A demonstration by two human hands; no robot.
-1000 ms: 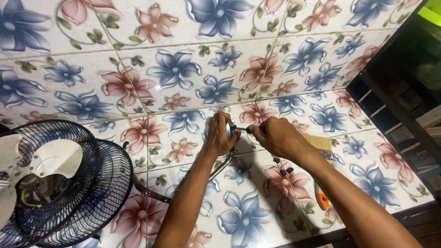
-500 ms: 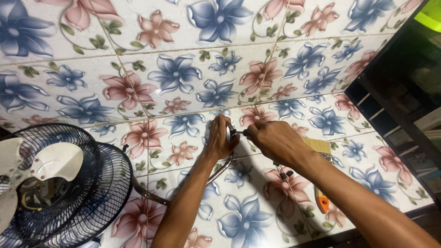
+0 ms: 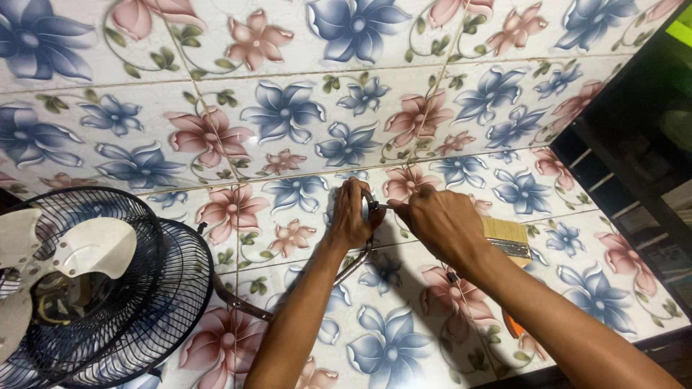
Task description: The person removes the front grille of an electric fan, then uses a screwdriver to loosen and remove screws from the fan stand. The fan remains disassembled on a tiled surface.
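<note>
Hands met over a floral-tiled worktop [image 3: 404,346], close to where it joined the matching tiled wall [image 3: 288,72]. The left hand [image 3: 353,215] had its grip closed around the upper end of a thin curved metal band [image 3: 358,261], a chrome-coloured strip that ran from the fist down and leftward across the tiles towards the fan. The right hand [image 3: 440,220] was closed in a fist-like grip on a screwdriver [image 3: 382,207], of which only the short metal shaft showed between the two hands; its tip met the band's end at the left hand's fingers. Whether a screw sat there could not be told.

At the left edge stood a black wire fan guard [image 3: 122,302], the only basket-like thing in view. It was made of two cage halves, one lying partly over the other, and held white fan blades [image 3: 79,248] with a motor and some wiring behind them. The curved band reached the guard's rim.

Just beyond the right wrist lay a paintbrush [image 3: 508,236] with pale bristles and a metal ferrule, flat on the worktop. Its orange handle [image 3: 513,325] showed below the forearm. A small dark piece [image 3: 452,276] lay on the tiles under that forearm, too small to identify.
</note>
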